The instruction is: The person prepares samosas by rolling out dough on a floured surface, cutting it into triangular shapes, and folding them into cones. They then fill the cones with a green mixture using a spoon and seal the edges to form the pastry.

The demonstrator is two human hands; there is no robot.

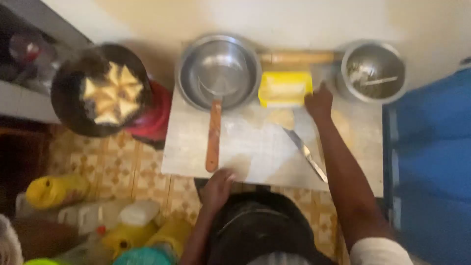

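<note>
— Where do we have our hands?

— Our right hand point(319, 102) reaches across the worktop point(255, 147) and rests at the right end of the yellow tray point(285, 89), touching or just beside it. The blur keeps us from telling whether the fingers grip the tray's edge or only lie against it. Our left hand point(218, 185) sits at the near edge of the worktop, fingers curled loosely, just below the end of the wooden handle point(213, 135); we cannot tell if it grasps anything.

— Why is the tray up there?

— We judge it sits between the large steel bowl point(219, 71) and the smaller steel pot point(374, 72) so both stay within one reach. The handle's strainer lies in the bowl, handle pointing back at us, easy to pick up.

— And the knife?

— The knife point(305, 153) lies flat, slanted, just left of our right forearm, blade away from the near hand. A pale piece of dough point(280, 118) lies just below the tray, and a rolling pin point(299, 57) behind it.

— How does the tray look?

— Rectangular, bright yellow, shallow, with something pale inside; too blurred to name. Left of the worktop, a dark pan point(100, 88) holds pale triangular pieces.
</note>
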